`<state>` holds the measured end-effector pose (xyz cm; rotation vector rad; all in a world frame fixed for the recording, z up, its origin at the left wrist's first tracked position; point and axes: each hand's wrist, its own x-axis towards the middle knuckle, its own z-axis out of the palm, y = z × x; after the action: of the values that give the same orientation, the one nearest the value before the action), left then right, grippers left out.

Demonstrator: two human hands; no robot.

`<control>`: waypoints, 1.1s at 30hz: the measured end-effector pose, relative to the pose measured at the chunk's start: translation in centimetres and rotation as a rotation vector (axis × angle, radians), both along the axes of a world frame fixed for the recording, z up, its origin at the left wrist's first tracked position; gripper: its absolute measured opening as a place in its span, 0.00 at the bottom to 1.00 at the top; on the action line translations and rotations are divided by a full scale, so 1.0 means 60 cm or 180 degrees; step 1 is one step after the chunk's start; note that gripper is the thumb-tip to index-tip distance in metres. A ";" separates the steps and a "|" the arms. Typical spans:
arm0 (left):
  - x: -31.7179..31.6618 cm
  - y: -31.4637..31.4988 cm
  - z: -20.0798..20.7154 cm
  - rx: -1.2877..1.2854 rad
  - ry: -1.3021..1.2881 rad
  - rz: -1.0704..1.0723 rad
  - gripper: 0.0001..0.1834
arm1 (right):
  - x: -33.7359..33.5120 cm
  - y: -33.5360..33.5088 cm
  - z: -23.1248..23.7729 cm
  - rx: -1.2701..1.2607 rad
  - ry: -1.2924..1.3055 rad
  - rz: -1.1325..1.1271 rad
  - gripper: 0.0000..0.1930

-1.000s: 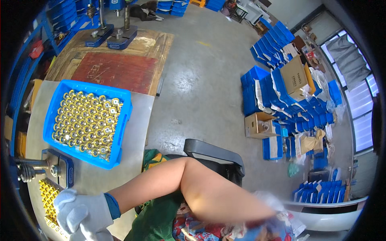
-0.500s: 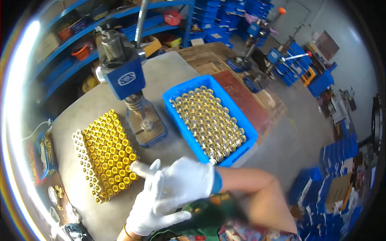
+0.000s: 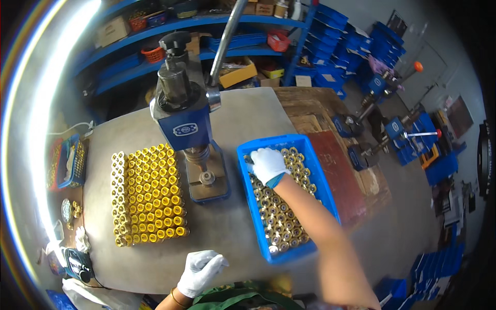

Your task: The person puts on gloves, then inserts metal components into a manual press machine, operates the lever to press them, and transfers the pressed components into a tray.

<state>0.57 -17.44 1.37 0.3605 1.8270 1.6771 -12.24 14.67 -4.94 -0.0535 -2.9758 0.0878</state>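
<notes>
My right hand (image 3: 268, 164), in a white glove, is down inside the far left corner of a blue plastic tray (image 3: 324, 194). Its fingers are bent together among the small metal fittings (image 3: 281, 219) standing there in rows; what they grip is hidden. My left hand (image 3: 201, 272), also gloved, is curled closed above the near edge of the table, with nothing visible in it. To the left, a block of yellow-topped round brass fittings (image 3: 155, 199) stands in close rows, with paler ones along its left side. A blue hand press (image 3: 186, 129) stands between block and tray.
The press's long metal lever (image 3: 227, 44) rises behind it. A dark red board (image 3: 333, 163) lies right of the tray on the grey table (image 3: 243, 116). A basket (image 3: 72, 163) sits at the left edge. Shelves (image 3: 243, 20) and more presses (image 3: 400, 129) stand beyond.
My hands have come apart. The right has reached forward into the tray's far left corner, while the left has curled up near the table's front edge. The view has shifted too.
</notes>
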 end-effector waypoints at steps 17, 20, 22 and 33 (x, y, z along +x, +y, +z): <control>-0.077 -0.014 -0.041 0.0324 -0.0454 0.0063 0.12 | 0.020 0.022 0.019 -0.1065 0.0405 -0.0218 0.13; -0.090 -0.030 -0.045 0.0054 -0.0112 0.0331 0.11 | 0.027 -0.004 0.077 -0.1081 0.0373 -0.0187 0.12; -0.116 -0.019 -0.052 -0.0065 0.0332 0.0557 0.12 | 0.034 -0.038 0.112 -0.1896 -0.0112 0.0006 0.12; -0.269 0.016 -0.077 -0.0489 0.1752 0.0802 0.28 | -0.021 -0.145 0.072 -0.1345 -0.0613 0.0634 0.16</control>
<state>-15.56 -16.48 -3.25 0.5902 2.4756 1.6969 -13.49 5.98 -0.64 0.1942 -3.0842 0.7745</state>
